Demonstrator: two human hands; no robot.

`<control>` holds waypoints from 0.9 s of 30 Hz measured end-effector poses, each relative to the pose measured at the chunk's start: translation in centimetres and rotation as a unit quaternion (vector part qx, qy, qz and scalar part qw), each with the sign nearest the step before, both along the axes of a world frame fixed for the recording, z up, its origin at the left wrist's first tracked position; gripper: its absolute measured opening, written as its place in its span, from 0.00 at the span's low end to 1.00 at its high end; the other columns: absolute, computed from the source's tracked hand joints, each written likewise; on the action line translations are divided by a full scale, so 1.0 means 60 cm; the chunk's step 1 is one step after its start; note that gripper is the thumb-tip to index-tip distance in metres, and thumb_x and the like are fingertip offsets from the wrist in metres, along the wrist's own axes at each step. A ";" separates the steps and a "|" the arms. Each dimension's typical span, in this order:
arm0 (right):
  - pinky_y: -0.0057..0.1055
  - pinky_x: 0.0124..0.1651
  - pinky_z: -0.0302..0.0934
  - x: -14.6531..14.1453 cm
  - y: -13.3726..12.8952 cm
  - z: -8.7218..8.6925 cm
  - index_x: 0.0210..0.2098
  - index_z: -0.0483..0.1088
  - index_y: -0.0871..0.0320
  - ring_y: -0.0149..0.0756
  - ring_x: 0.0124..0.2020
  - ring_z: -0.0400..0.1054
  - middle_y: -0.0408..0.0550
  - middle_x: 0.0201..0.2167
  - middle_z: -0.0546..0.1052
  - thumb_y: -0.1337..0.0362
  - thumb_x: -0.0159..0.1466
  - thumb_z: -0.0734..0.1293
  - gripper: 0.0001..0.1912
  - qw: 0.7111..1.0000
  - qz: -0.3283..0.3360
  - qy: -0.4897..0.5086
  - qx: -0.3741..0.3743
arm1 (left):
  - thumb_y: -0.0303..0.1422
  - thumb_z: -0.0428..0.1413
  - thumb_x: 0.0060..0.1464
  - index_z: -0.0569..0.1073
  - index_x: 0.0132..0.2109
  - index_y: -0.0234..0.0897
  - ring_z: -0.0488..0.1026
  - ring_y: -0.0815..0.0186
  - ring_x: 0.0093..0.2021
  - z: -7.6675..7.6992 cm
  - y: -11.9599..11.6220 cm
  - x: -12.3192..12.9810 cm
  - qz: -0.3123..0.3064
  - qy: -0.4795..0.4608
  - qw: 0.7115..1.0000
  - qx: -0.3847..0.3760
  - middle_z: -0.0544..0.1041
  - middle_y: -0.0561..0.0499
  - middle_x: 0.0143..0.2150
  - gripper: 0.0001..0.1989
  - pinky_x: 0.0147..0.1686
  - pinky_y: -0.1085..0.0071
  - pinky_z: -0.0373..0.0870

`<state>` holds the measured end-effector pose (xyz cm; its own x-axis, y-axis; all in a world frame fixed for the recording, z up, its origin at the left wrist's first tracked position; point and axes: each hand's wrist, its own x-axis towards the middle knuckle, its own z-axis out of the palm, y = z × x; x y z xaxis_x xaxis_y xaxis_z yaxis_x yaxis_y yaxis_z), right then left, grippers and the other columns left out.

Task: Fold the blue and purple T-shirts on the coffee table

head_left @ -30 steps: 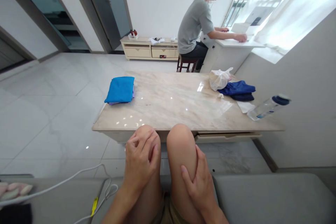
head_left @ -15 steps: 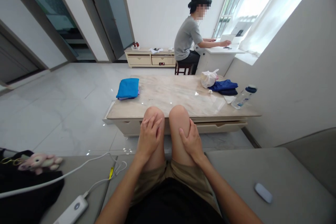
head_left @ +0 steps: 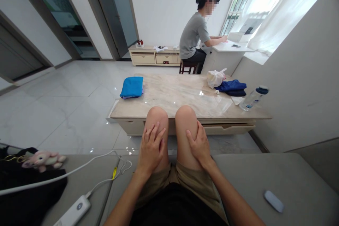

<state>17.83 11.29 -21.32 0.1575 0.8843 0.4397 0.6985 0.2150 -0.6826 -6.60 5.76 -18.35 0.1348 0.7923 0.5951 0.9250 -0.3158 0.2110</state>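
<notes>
On the shiny worktop [head_left: 180, 95] I see folded blue cloth [head_left: 132, 86]. My left hand [head_left: 151, 150] lies spread on the left leg [head_left: 157, 116]; my right hand [head_left: 200, 147], also spread, on the right leg [head_left: 183, 125].

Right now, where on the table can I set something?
The glossy beige table is bare between the folded bright blue cloth and the white plastic bag. Its right side is crowded: that bag, dark blue fabric, clear plastic bottle.
</notes>
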 end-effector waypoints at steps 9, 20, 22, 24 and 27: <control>0.59 0.71 0.68 0.004 -0.001 0.006 0.76 0.63 0.63 0.60 0.68 0.72 0.70 0.69 0.74 0.38 0.75 0.62 0.42 1.000 -0.001 0.009 -0.011 | 0.28 0.57 0.71 0.75 0.73 0.47 0.64 0.47 0.80 -0.004 -0.001 -0.001 0.004 0.005 1.000 -0.002 0.65 0.45 0.82 0.27 0.80 0.40 0.59; 0.59 0.71 0.67 0.011 0.000 0.003 0.76 0.63 0.64 0.61 0.68 0.72 0.71 0.69 0.74 0.38 0.75 0.63 0.43 1.000 -0.003 0.027 -0.011 | 0.28 0.56 0.71 0.74 0.74 0.46 0.63 0.47 0.81 -0.006 0.003 0.000 0.000 0.018 1.000 -0.002 0.64 0.45 0.83 0.27 0.80 0.39 0.60; 0.59 0.71 0.67 0.013 0.000 0.002 0.76 0.63 0.63 0.60 0.68 0.72 0.70 0.69 0.74 0.38 0.75 0.63 0.42 0.999 -0.004 0.032 -0.011 | 0.28 0.57 0.71 0.74 0.74 0.46 0.63 0.47 0.81 -0.006 0.003 -0.001 0.001 0.021 1.000 0.000 0.64 0.45 0.83 0.28 0.80 0.40 0.60; 0.58 0.71 0.67 0.014 0.000 0.002 0.76 0.63 0.62 0.60 0.68 0.72 0.70 0.69 0.75 0.38 0.75 0.63 0.42 0.999 -0.006 0.035 -0.013 | 0.28 0.56 0.71 0.74 0.74 0.46 0.62 0.47 0.81 -0.006 0.003 -0.001 0.004 0.022 1.000 0.002 0.64 0.45 0.83 0.27 0.80 0.40 0.60; 0.58 0.70 0.67 0.015 -0.001 0.002 0.76 0.63 0.62 0.60 0.68 0.72 0.69 0.69 0.75 0.38 0.75 0.63 0.42 0.999 -0.006 0.037 -0.015 | 0.28 0.56 0.71 0.74 0.73 0.46 0.63 0.48 0.81 -0.005 0.003 -0.001 0.007 0.025 1.000 0.004 0.65 0.45 0.83 0.27 0.80 0.40 0.61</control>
<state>18.71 11.20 -21.21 0.1982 0.8950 0.3996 0.6486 0.1859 -0.7381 -6.68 5.92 -18.66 0.1536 0.7892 0.5947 0.9384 -0.3050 0.1624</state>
